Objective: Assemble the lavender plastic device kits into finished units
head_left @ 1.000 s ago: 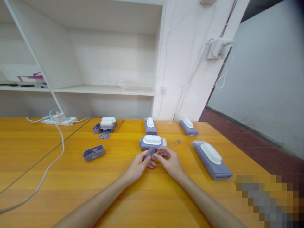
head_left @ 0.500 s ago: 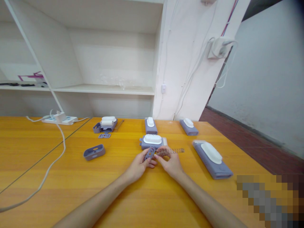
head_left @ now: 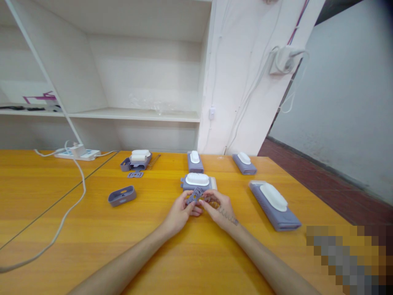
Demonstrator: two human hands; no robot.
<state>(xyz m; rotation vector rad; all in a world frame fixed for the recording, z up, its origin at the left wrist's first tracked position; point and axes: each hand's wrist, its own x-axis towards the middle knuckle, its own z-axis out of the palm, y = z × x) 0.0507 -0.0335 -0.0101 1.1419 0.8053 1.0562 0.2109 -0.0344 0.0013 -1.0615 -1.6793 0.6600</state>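
Observation:
Between thumb and fingers, my left hand (head_left: pixel 180 212) pinches a small purple-grey slotted plastic plate (head_left: pixel 194 196), tilted upward. My right hand (head_left: pixel 221 209) is closed on the near end of a thin metal coil spring (head_left: pixel 226 214), whose free end trails down over the back of that hand toward the wrist. Both hands' fingertips meet close beside the plate; whether the spring touches it I cannot tell. Just beyond the hands lies a purple-grey case (head_left: pixel 208 185) with a white bristled brush head (head_left: pixel 197 179) on top.
An open purple-grey cover (head_left: pixel 122 196) lies to the left. Behind it are an opened case (head_left: pixel 139 166), another slotted plate (head_left: pixel 135 175) and a second spring (head_left: pixel 154 162). More cases (head_left: pixel 278 211) stand right and back. A white cable (head_left: pixel 66 217) crosses the table from a power strip (head_left: pixel 89 155).
The spring's free end has swung from pointing right to hanging down over my right hand. The slotted plate has shifted slightly in my left fingers.

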